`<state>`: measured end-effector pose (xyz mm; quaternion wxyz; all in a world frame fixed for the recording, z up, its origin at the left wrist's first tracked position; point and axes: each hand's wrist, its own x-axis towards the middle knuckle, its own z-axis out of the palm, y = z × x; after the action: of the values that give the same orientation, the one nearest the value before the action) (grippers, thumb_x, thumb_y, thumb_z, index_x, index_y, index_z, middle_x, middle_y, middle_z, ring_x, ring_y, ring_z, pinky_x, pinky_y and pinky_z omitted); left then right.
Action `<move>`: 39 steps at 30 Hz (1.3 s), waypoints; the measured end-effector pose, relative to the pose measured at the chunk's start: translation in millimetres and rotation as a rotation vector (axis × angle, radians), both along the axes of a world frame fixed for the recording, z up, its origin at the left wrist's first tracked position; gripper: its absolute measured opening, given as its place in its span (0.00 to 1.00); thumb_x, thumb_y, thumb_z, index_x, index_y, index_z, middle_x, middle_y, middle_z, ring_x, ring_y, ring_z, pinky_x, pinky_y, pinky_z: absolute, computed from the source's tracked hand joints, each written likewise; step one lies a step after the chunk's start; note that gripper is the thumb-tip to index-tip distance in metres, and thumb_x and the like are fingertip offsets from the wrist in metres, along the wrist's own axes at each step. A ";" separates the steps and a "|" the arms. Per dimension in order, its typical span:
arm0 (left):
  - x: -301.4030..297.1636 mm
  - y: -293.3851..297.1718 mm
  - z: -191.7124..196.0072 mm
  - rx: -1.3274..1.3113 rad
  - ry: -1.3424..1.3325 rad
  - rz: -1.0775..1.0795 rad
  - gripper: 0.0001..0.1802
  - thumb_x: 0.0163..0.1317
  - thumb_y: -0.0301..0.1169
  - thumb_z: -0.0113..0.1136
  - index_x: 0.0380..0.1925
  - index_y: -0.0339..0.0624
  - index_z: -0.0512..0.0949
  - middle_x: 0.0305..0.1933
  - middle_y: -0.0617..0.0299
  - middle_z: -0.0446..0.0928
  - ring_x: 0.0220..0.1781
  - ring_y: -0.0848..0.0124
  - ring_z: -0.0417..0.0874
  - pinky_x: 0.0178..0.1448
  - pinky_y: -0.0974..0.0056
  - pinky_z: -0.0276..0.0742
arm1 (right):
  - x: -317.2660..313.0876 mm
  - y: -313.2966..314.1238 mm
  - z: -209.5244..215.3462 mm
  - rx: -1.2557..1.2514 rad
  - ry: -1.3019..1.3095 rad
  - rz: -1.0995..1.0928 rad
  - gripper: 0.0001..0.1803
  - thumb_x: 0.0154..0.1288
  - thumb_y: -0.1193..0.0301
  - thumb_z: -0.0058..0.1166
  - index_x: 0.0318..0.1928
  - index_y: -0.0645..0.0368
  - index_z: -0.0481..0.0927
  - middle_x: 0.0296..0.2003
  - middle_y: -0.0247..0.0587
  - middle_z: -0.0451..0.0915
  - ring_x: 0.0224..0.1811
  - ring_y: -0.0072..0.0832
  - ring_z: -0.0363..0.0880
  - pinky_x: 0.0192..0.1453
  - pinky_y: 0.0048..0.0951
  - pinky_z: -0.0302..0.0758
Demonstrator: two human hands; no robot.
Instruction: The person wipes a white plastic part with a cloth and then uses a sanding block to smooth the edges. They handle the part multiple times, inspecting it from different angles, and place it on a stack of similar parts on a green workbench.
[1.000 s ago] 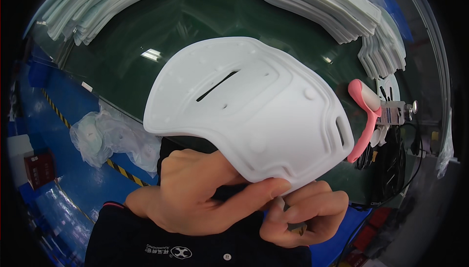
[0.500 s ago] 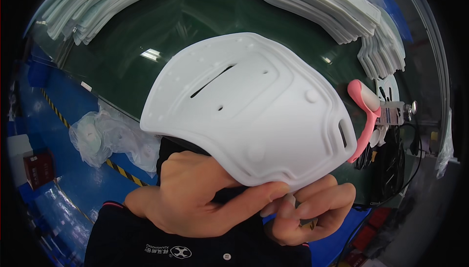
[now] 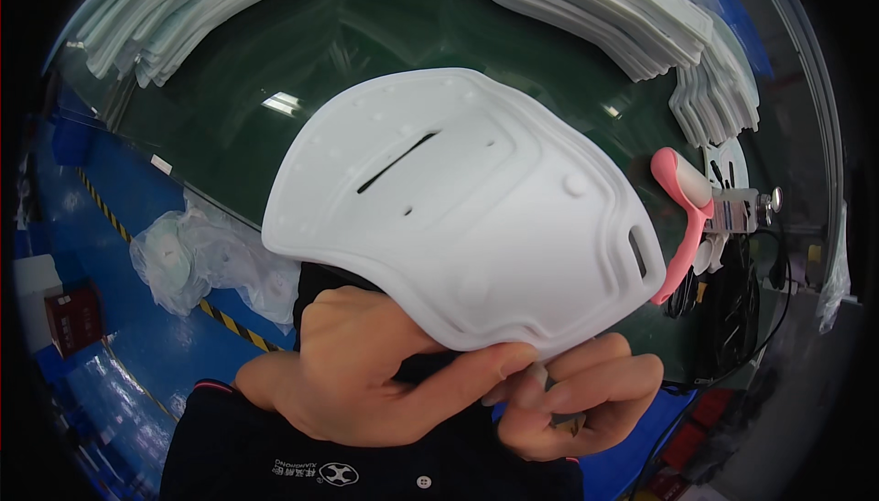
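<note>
Presently the left hand (image 3: 362, 368) pinches the white panel (image 3: 513, 226) by its near edge, thumb on top. Beside it, the right hand (image 3: 581, 400) curls its fingers at that edge; whether they grip anything cannot be told. The panel extends forward from both hands over the tabletop (image 3: 220, 135). Rightward beyond them lies a pink tool (image 3: 684, 235); far ahead, pale stacks (image 3: 586, 11).

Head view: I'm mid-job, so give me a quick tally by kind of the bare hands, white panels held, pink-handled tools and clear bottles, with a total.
Bare hands: 2, the left hand and the right hand
White panel held: 1
Pink-handled tool: 1
Clear bottle with a silvery cap: 1
Total: 5
</note>
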<state>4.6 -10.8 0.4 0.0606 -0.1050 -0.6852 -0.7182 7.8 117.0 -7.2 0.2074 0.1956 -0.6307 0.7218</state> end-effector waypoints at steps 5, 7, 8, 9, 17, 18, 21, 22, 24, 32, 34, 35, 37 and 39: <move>2.4 -3.3 7.5 0.089 -0.097 -0.075 0.09 0.41 0.22 0.60 0.26 0.34 0.76 0.20 0.59 0.76 0.20 0.74 0.78 0.22 0.77 0.69 | 5.5 4.0 1.5 -0.324 -0.091 0.106 0.15 0.37 0.91 0.48 0.26 0.64 0.62 0.16 0.38 0.65 0.14 0.24 0.68 0.20 0.20 0.70; 0.5 -5.7 10.2 0.093 -0.116 -0.127 0.09 0.41 0.22 0.61 0.26 0.34 0.76 0.21 0.59 0.76 0.20 0.74 0.78 0.22 0.77 0.68 | 8.7 7.2 5.0 -0.271 -0.081 0.196 0.16 0.37 0.90 0.48 0.28 0.63 0.62 0.18 0.39 0.66 0.17 0.25 0.69 0.23 0.22 0.70; 0.2 -7.7 10.2 0.095 -0.126 -0.144 0.09 0.41 0.22 0.61 0.26 0.34 0.76 0.21 0.59 0.76 0.20 0.74 0.78 0.22 0.77 0.68 | 8.2 4.7 6.8 -0.240 -0.082 0.170 0.14 0.40 0.87 0.49 0.28 0.62 0.61 0.17 0.37 0.65 0.17 0.24 0.68 0.25 0.23 0.70; -0.7 -9.4 8.0 0.082 -0.063 -0.144 0.09 0.41 0.23 0.62 0.26 0.34 0.76 0.21 0.59 0.76 0.20 0.73 0.78 0.23 0.77 0.67 | 7.0 0.4 9.3 -0.209 -0.084 0.144 0.14 0.43 0.84 0.50 0.28 0.61 0.60 0.16 0.36 0.64 0.16 0.23 0.67 0.26 0.23 0.69; -4.3 -9.1 3.3 0.045 0.065 -0.150 0.09 0.41 0.26 0.63 0.23 0.34 0.77 0.20 0.58 0.76 0.18 0.72 0.77 0.20 0.75 0.66 | -12.1 18.5 -6.2 -0.095 0.248 0.381 0.11 0.47 0.84 0.49 0.29 0.64 0.61 0.17 0.41 0.65 0.21 0.32 0.72 0.27 0.25 0.72; -3.9 -9.1 3.8 0.025 0.067 -0.141 0.09 0.41 0.26 0.63 0.23 0.34 0.77 0.19 0.58 0.76 0.18 0.72 0.77 0.20 0.75 0.66 | -12.2 15.9 -3.8 -0.090 0.245 0.374 0.10 0.48 0.84 0.48 0.30 0.64 0.61 0.17 0.41 0.65 0.20 0.31 0.72 0.27 0.25 0.71; -4.2 -6.9 0.9 -0.012 0.064 -0.129 0.09 0.41 0.27 0.63 0.22 0.35 0.77 0.18 0.59 0.75 0.17 0.72 0.77 0.18 0.75 0.66 | 6.4 3.0 1.1 -0.141 0.055 0.167 0.13 0.45 0.82 0.50 0.29 0.61 0.60 0.15 0.36 0.63 0.18 0.25 0.67 0.29 0.25 0.69; -2.9 -7.2 0.4 -0.006 0.062 -0.119 0.09 0.40 0.27 0.63 0.22 0.35 0.77 0.18 0.59 0.75 0.17 0.72 0.77 0.18 0.74 0.66 | 12.5 -1.1 3.9 -0.166 -0.037 0.077 0.14 0.43 0.82 0.51 0.28 0.59 0.59 0.14 0.33 0.62 0.17 0.23 0.64 0.31 0.25 0.67; -1.9 -8.7 0.7 -0.027 0.085 -0.109 0.09 0.40 0.28 0.64 0.22 0.35 0.76 0.17 0.59 0.75 0.16 0.71 0.77 0.18 0.74 0.67 | 11.4 2.1 9.6 -0.149 -0.102 0.101 0.13 0.34 0.85 0.54 0.22 0.59 0.67 0.14 0.33 0.66 0.16 0.23 0.68 0.24 0.21 0.65; -4.5 -6.8 -3.8 -0.125 0.214 -0.091 0.09 0.40 0.28 0.64 0.22 0.35 0.76 0.17 0.58 0.74 0.15 0.70 0.76 0.18 0.74 0.67 | 5.3 8.5 17.4 0.179 -0.083 0.138 0.14 0.32 0.85 0.55 0.21 0.58 0.68 0.16 0.34 0.68 0.20 0.24 0.71 0.25 0.19 0.66; -3.4 -6.2 -2.0 -0.127 0.200 -0.089 0.09 0.40 0.28 0.63 0.22 0.34 0.76 0.17 0.59 0.74 0.15 0.70 0.75 0.17 0.74 0.67 | 11.3 7.3 18.8 0.301 -0.038 0.127 0.16 0.40 0.84 0.50 0.29 0.57 0.60 0.20 0.35 0.65 0.25 0.26 0.70 0.36 0.23 0.66; -2.7 -5.9 -0.7 -0.130 0.192 -0.087 0.09 0.41 0.27 0.63 0.22 0.34 0.76 0.17 0.59 0.74 0.15 0.70 0.75 0.17 0.74 0.67 | 12.1 7.6 19.3 0.300 -0.055 0.131 0.16 0.39 0.84 0.50 0.29 0.57 0.60 0.20 0.35 0.64 0.24 0.26 0.70 0.36 0.23 0.65; -2.5 -5.9 1.6 -0.161 0.185 -0.070 0.09 0.41 0.27 0.63 0.22 0.34 0.76 0.16 0.59 0.74 0.15 0.70 0.75 0.17 0.74 0.67 | 12.5 8.1 19.5 0.297 -0.090 0.138 0.16 0.39 0.85 0.50 0.28 0.57 0.60 0.20 0.34 0.64 0.23 0.25 0.68 0.34 0.22 0.65; -2.8 -6.1 2.0 -0.193 0.198 -0.052 0.09 0.41 0.27 0.63 0.22 0.34 0.76 0.17 0.59 0.74 0.15 0.70 0.75 0.17 0.74 0.67 | 12.0 3.3 18.2 0.146 -0.136 0.062 0.16 0.32 0.87 0.55 0.24 0.59 0.67 0.19 0.35 0.67 0.19 0.23 0.69 0.25 0.19 0.66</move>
<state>1.7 -17.0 2.5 0.0988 -0.1983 -0.7389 -0.6363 19.8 120.3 11.0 0.1269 0.1804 -0.6878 0.6916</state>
